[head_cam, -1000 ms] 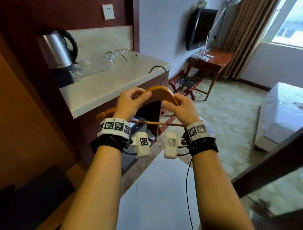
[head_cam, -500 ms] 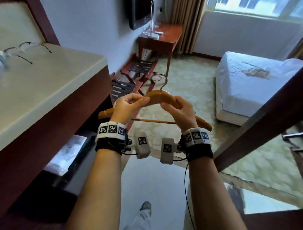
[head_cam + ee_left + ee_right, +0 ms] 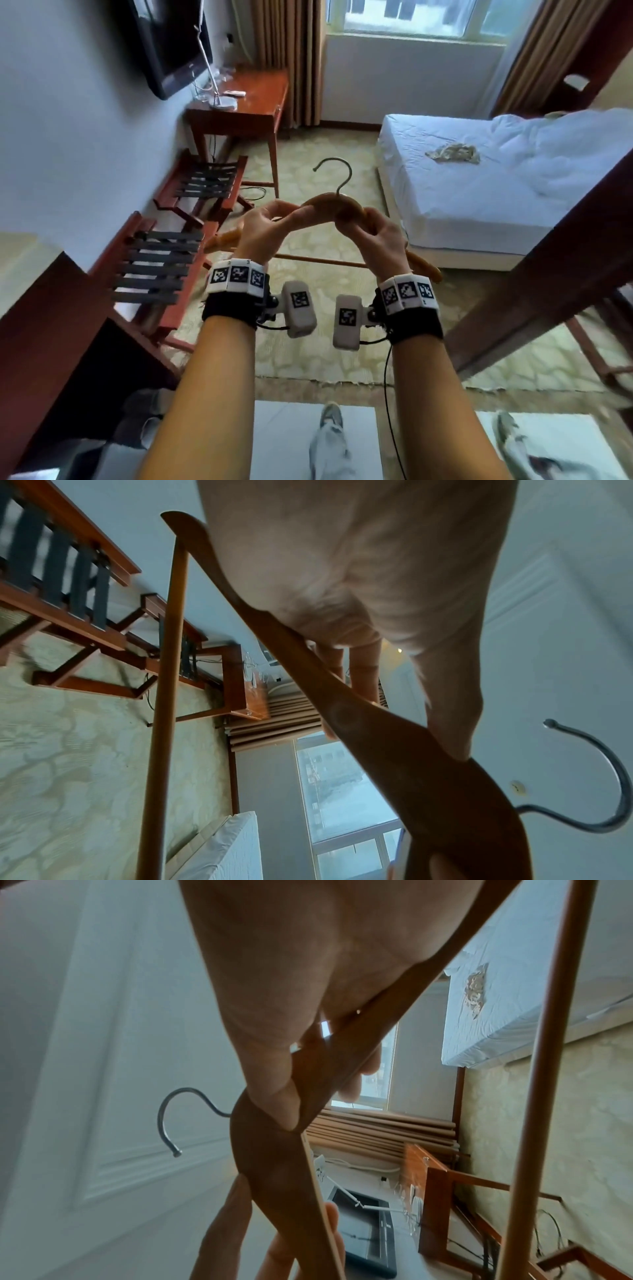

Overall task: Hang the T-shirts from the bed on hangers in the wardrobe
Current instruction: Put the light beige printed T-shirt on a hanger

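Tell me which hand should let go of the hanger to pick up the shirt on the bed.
Probably right. Both hands grip the wooden hanger, and the crumpled shirt lies on the bed on the right hand's side; the left hand can keep its grip.

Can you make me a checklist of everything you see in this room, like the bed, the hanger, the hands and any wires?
Surface: white bed, sheets rumpled.
Job's things: wooden hanger, metal hook pointing up; one crumpled patterned garment lying on the bed, likely a T-shirt.
Clutter: lamp base and small items on the wooden desk.
Hands: left hand and right hand both grip the hanger near its middle.
Cables: black wire hanging from the right wristband; cord on the floor under the desk.
Surroundings: wall TV, two luggage racks, curtains, window, patterned carpet.
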### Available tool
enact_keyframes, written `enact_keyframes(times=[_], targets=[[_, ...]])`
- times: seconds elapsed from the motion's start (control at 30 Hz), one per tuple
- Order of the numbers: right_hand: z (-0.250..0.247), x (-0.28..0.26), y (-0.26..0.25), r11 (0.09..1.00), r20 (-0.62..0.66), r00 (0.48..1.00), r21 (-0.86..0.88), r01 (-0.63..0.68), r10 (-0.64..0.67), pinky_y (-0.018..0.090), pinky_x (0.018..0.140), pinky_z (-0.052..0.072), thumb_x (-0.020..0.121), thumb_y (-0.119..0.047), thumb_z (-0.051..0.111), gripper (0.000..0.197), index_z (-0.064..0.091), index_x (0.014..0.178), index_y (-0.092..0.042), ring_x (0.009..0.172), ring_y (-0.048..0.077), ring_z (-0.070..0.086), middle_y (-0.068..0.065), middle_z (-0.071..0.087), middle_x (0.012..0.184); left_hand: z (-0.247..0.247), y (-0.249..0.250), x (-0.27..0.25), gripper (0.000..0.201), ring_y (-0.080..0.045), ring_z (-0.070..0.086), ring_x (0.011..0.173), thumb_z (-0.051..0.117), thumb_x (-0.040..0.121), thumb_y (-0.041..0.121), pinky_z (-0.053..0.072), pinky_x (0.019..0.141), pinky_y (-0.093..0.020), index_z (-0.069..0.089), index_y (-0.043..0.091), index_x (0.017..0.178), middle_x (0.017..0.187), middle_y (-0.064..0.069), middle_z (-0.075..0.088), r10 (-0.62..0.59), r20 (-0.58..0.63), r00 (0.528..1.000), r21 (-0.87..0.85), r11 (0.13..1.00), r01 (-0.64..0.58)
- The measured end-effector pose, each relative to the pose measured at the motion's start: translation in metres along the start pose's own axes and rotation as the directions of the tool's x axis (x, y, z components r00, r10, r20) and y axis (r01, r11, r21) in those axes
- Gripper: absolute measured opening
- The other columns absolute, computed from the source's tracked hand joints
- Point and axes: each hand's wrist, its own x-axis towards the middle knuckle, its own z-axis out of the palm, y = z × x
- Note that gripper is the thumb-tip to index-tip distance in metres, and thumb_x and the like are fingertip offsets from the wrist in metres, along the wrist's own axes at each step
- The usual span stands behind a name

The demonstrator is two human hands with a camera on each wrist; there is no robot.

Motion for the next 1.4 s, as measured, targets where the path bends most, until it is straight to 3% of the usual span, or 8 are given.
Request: enact_keyframes(times=[0.1,0.27,0.5,0.77,1.0,1.2,1.27,1.4], targets=[[0.001,0.071,0.024,1.000,-0.030,1.000,-0.006,-0.004,0.004,0.062,0.097,0.043,0.062,-0.070,0.067,0.023,0.063,0.080,-0.056,0.077,0.010,0.061,-0.024,0.063,0.066,0.024,-0.012,0.076,0.048,-0.014,0.069,0.094,0.080,0.060,0.065,0.051,0.092,-0.035,0.074,0.026,0.087,0.091,0.005,0.075,0.004,0.011,1.000,0.010,1.000,-0.005],[-0.004,0.206,0.047,0.999,-0.019,0.999,-0.019,-0.035,0.035,0.062,0.099,0.042,0.059,-0.071,0.064,0.027,0.063,0.078,-0.053,0.080,0.017,0.061,-0.021,0.060,0.063,0.066,-0.009,0.207,0.056,-0.009,0.068,0.086,0.076,0.055,0.065,0.050,0.082,-0.026,0.072,0.022,0.090,0.087,0.005,0.074,0.007,0.036,0.999,0.005,1.000,-0.007],[-0.004,0.368,0.051,0.998,-0.052,0.998,-0.063,0.014,-0.017,0.061,0.096,0.044,0.063,-0.071,0.060,0.020,0.060,0.075,-0.056,0.074,0.013,0.058,-0.019,0.057,0.059,0.096,-0.011,0.373,0.053,-0.022,0.068,0.100,0.074,0.059,0.074,0.050,0.099,-0.050,0.074,0.030,0.089,0.092,0.002,0.075,0.007,-0.009,1.000,0.008,1.000,-0.007],[0.012,0.538,0.091,0.980,-0.088,0.996,-0.196,-0.035,0.018,0.052,0.105,0.032,0.087,-0.050,0.069,0.024,0.054,0.071,-0.039,0.088,0.018,0.060,-0.013,0.057,0.069,0.132,-0.041,0.558,0.053,-0.023,0.068,0.099,0.074,0.057,0.075,0.050,0.099,-0.046,0.073,0.029,0.085,0.089,0.001,0.074,0.002,0.026,1.000,-0.030,1.000,-0.001],[0.033,0.711,0.124,0.974,-0.156,0.981,-0.179,-0.141,0.114,0.055,0.105,0.033,0.087,-0.049,0.069,0.023,0.056,0.074,-0.034,0.079,0.004,0.055,-0.015,0.058,0.072,0.165,-0.055,0.756,0.047,-0.017,0.068,0.093,0.075,0.056,0.075,0.046,0.103,-0.051,0.073,0.034,0.077,0.085,0.005,0.074,0.004,0.154,0.988,-0.012,1.000,-0.003],[0.017,0.831,0.141,0.970,-0.269,0.952,-0.148,-0.194,0.149,0.057,0.102,0.039,0.078,-0.060,0.065,0.024,0.058,0.078,-0.037,0.090,0.018,0.062,-0.014,0.062,0.075,0.218,-0.042,0.895,0.053,-0.011,0.063,0.082,0.074,0.053,0.079,0.047,0.101,-0.045,0.071,0.031,0.076,0.080,0.009,0.071,0.025,0.290,0.957,-0.011,1.000,-0.023],[0.005,0.863,0.152,0.973,-0.322,0.933,-0.108,-0.203,0.159,0.058,0.101,0.040,0.070,-0.066,0.061,0.031,0.059,0.079,-0.036,0.090,0.019,0.063,-0.013,0.064,0.076,0.243,-0.041,0.933,0.053,-0.010,0.062,0.083,0.071,0.055,0.082,0.042,0.106,-0.054,0.072,0.034,0.076,0.076,0.013,0.070,0.041,0.319,0.947,0.003,0.999,-0.044],[-0.025,0.924,0.184,0.962,-0.381,0.901,-0.090,-0.259,0.207,0.044,0.095,0.042,0.084,-0.046,0.071,0.020,0.057,0.078,-0.033,0.080,0.010,0.057,-0.014,0.059,0.073,0.302,-0.044,1.002,0.052,-0.014,0.064,0.091,0.069,0.055,0.085,0.033,0.110,-0.061,0.073,0.039,0.078,0.076,0.018,0.071,0.068,0.393,0.917,0.028,0.996,-0.085]])
